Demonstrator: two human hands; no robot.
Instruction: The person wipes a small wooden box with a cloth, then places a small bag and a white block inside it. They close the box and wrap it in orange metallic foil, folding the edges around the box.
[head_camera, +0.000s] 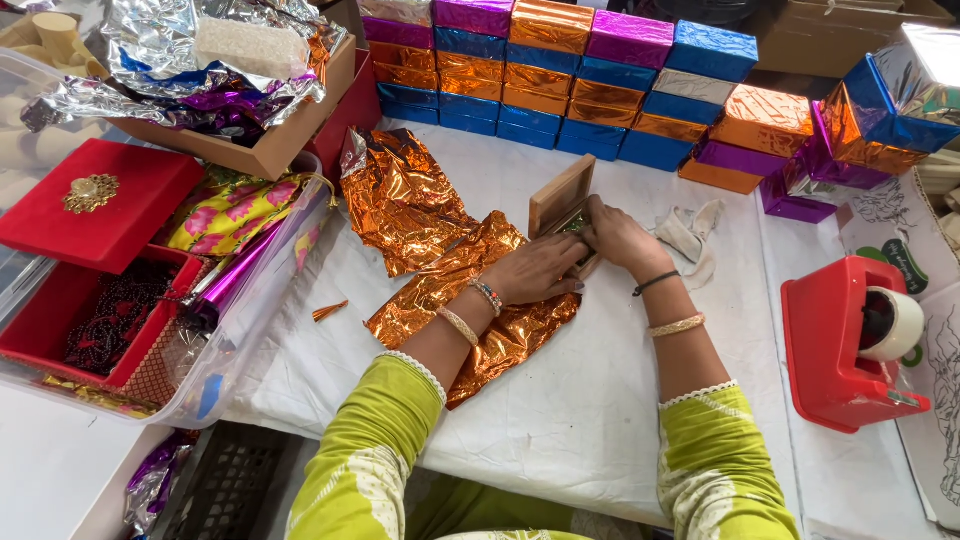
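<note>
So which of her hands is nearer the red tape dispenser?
Right. The right hand is on the wooden box, on the side facing the red tape dispenser; the left hand lies farther away, on the orange foil.

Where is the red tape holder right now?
In the head view, the red tape holder sits on the white table at the person's right, beyond the right hand, below the stack of foil-wrapped boxes.

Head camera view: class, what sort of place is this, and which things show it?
Probably a gift-box wrapping workbench: stacked foil-wrapped boxes, a red tape dispenser, and both hands, left hand and right hand, on a small wooden box over orange foil.
</note>
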